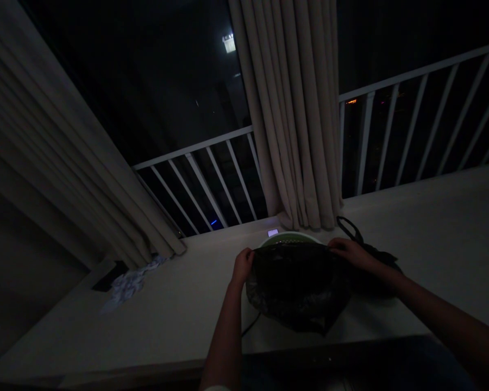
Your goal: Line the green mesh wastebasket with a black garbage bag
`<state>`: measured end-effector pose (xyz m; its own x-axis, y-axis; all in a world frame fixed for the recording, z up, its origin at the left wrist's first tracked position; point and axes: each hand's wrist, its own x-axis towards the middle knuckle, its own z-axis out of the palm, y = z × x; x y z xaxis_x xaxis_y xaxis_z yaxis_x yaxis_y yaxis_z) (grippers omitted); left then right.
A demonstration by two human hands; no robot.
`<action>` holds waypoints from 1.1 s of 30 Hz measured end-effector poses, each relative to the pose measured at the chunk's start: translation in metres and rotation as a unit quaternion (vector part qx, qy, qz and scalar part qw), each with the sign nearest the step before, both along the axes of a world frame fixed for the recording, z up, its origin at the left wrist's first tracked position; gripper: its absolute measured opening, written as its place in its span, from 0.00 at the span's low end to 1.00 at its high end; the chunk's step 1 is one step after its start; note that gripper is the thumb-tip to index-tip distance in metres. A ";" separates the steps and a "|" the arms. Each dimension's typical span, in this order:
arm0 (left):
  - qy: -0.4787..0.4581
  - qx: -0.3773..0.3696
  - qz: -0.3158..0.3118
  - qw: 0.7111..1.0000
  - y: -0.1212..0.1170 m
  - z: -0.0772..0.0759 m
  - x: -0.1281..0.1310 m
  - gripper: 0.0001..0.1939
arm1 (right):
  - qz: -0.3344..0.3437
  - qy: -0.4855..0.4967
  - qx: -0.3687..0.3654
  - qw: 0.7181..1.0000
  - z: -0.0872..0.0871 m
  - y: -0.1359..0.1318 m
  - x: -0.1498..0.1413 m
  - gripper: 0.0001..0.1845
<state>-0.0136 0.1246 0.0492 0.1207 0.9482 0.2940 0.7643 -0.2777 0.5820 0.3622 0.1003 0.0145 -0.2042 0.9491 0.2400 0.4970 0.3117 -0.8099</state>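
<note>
A black plastic bag point(297, 288) hangs spread between my two hands, its top edge drawn out sideways. My left hand point(243, 266) is closed on the bag's left upper corner. At the right upper corner, my right hand point(352, 253) pinches the edge between its fingers. Behind the bag shows the pale rim of a round green container point(289, 237); the bag hides most of it. Whether the bag lies over the container or only in front of it, I cannot tell in this dim light.
A small lit screen point(273, 232) lies behind the container. To the right rests a dark bag with a strap point(375, 271). Crumpled patterned cloth point(132, 282) and a dark box point(110, 276) sit at the left of the pale ledge point(179, 309). Curtains point(293, 119) and white railings point(415, 108) stand behind.
</note>
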 end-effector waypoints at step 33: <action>0.015 0.012 -0.079 0.997 0.008 0.021 0.015 0.07 | 0.057 -0.086 0.059 0.993 0.041 0.020 -0.042 0.08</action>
